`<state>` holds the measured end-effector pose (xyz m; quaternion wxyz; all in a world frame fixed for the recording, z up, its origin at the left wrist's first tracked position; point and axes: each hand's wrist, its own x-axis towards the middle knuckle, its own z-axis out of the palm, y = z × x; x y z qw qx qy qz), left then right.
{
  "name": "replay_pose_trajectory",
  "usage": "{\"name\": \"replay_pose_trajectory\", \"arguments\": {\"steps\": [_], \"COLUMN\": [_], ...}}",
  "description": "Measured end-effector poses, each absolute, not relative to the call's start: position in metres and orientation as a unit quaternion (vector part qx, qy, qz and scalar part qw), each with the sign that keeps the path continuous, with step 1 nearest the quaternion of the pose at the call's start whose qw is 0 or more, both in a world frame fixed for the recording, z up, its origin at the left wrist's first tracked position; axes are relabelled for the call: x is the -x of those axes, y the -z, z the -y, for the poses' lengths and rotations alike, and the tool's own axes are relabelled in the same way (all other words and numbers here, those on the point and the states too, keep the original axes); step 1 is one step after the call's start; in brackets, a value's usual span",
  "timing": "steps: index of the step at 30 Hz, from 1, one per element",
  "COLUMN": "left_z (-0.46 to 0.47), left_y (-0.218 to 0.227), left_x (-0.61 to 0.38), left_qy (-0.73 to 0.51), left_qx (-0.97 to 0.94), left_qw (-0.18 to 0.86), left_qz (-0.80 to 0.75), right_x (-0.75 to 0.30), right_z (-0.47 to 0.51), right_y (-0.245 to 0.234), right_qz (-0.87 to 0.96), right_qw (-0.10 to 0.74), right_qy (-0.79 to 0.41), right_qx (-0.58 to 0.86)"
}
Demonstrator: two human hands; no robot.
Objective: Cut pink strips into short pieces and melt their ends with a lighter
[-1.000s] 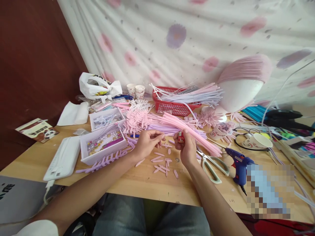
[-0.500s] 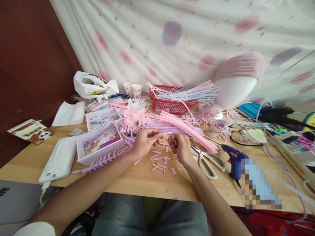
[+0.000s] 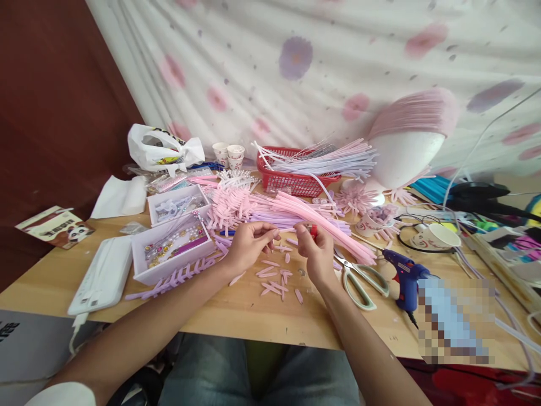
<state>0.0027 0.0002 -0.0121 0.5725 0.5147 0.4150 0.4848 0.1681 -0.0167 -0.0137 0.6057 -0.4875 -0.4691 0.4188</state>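
Observation:
My left hand (image 3: 251,243) is closed in a pinch on a short pink pipe cleaner piece (image 3: 285,230), whose tip points right. Facing it, my right hand (image 3: 316,256) is wrapped round a small red lighter (image 3: 314,230), mostly hidden by the fingers, with the thumb on top. Whether there is a flame I cannot tell. Below and between the hands, several short pink pipe cleaner pieces (image 3: 273,288) lie loose on the wooden table (image 3: 253,321). Long pink pipe cleaners (image 3: 325,223) lie bundled just behind my right hand.
Scissors (image 3: 359,279) and a blue glue gun (image 3: 403,276) lie to the right. White boxes (image 3: 169,265) of beads and a white power bank (image 3: 101,273) are on the left. Behind stand a red basket (image 3: 287,183), paper cups (image 3: 234,155) and a white head form (image 3: 406,158).
My right hand has shifted slightly right, away from the left, and turned the lighter, with the thumb now raised on top. The left hand keeps its pinch in place.

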Motion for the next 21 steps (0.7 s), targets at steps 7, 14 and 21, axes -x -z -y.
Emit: {"name": "replay_pose_trajectory", "arguments": {"steps": [7, 14, 21], "left_z": [0.001, 0.0007, 0.0005], "left_y": [0.0096, 0.0091, 0.0056], "left_x": [-0.0033, -0.0019, -0.0029], "left_qy": [-0.468, -0.465, -0.459], "left_qx": [-0.516, -0.511, -0.452], "left_qw": [0.592, 0.593, 0.638], "left_qz": [-0.404, -0.413, -0.421], "right_x": [-0.1687, -0.1689, -0.173], "right_z": [0.0136, 0.0125, 0.0121], "right_y": [0.0194, 0.018, 0.0203], "right_qz": [0.499, 0.503, 0.462], "right_qw": [0.615, 0.609, 0.622], "right_qy": [-0.343, -0.343, -0.409], "right_qx": [0.505, 0.509, 0.482]}}
